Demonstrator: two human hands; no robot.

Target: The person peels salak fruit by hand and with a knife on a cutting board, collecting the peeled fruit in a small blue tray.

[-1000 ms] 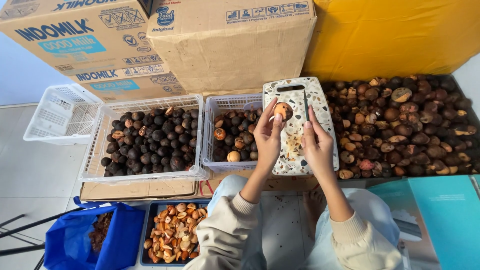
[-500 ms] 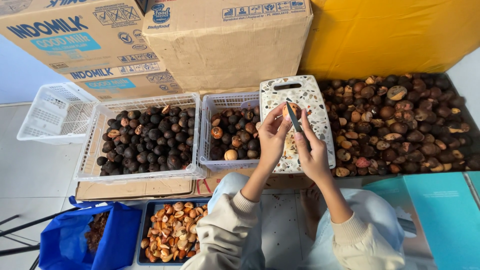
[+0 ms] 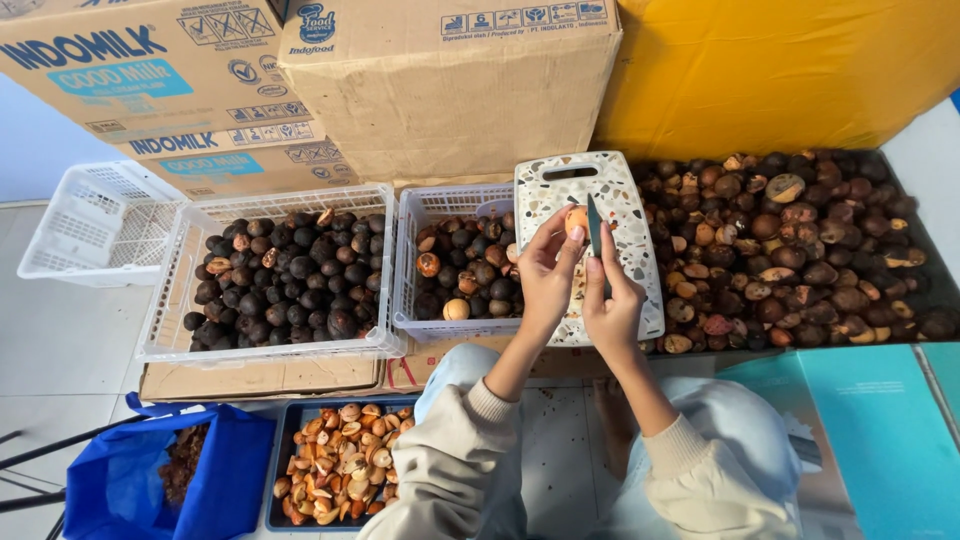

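My left hand (image 3: 545, 272) pinches a small round orange-brown nut (image 3: 576, 220) over a speckled white cutting board (image 3: 634, 210). My right hand (image 3: 610, 305) grips a small dark-bladed knife (image 3: 593, 223), blade upright and set against the right side of the nut. The two hands are close together above the board, which rests tilted between a white basket (image 3: 410, 260) and a large heap of brown nuts (image 3: 790, 250).
A wide white basket (image 3: 160, 330) of dark nuts sits left, an empty basket (image 3: 70, 225) beyond it. Cardboard boxes (image 3: 440, 80) stand behind. A blue tray (image 3: 275, 460) holds cut pieces, beside a blue bag (image 3: 120, 480). A teal mat (image 3: 880, 430) lies right.
Both hands have shifted slightly to the right on the board. The knife blade now stands upright against the nut held by the left fingers.
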